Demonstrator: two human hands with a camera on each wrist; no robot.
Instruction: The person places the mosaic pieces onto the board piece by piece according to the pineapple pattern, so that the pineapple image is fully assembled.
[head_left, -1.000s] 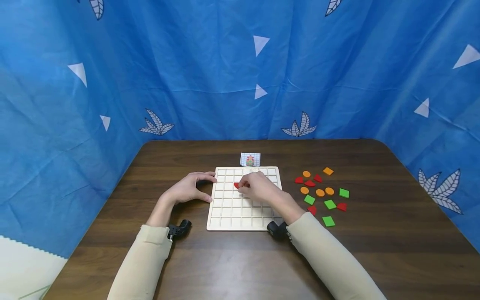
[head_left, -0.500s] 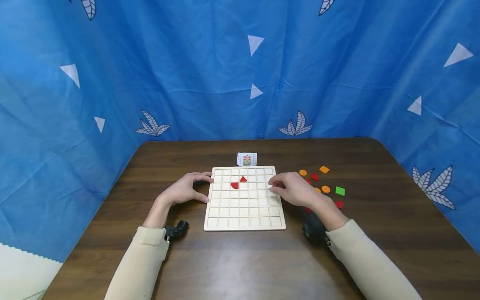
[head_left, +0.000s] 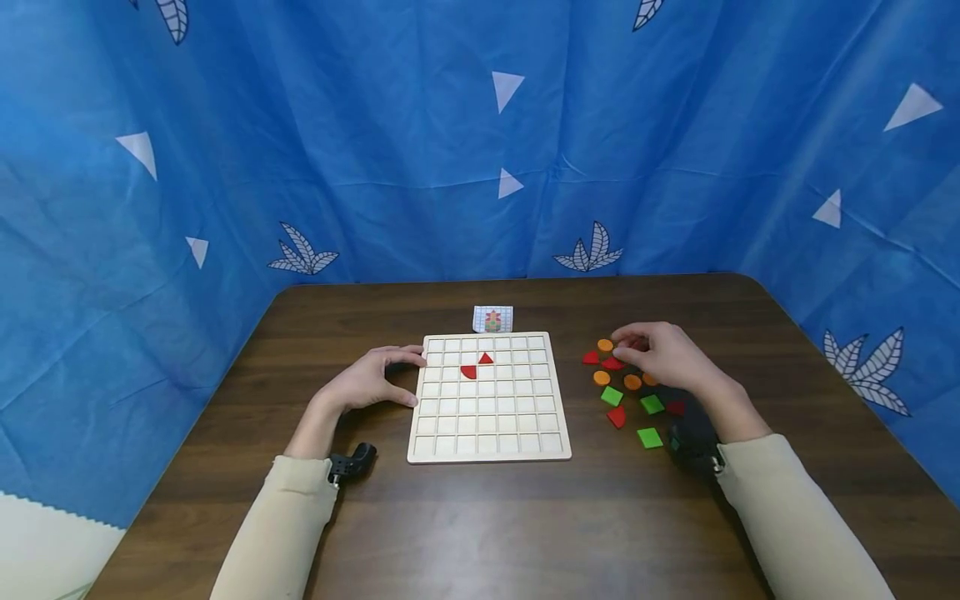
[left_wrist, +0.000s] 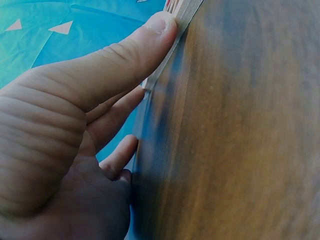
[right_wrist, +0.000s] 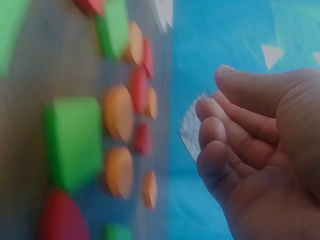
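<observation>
Your L hand, fingers relaxed, touches board L edge, prob. steadying it; your R hand, loose, empty, hovers over pcs, prob. grouped for reach.

grid board: smooth matt wood | tabletop: glossy wood grain | backdrop: creased cloth | card: paper

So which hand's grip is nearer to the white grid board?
The left. The left grip is right at the white grid board's left edge; the right grip is off beyond its right side, by the loose pieces.
</observation>
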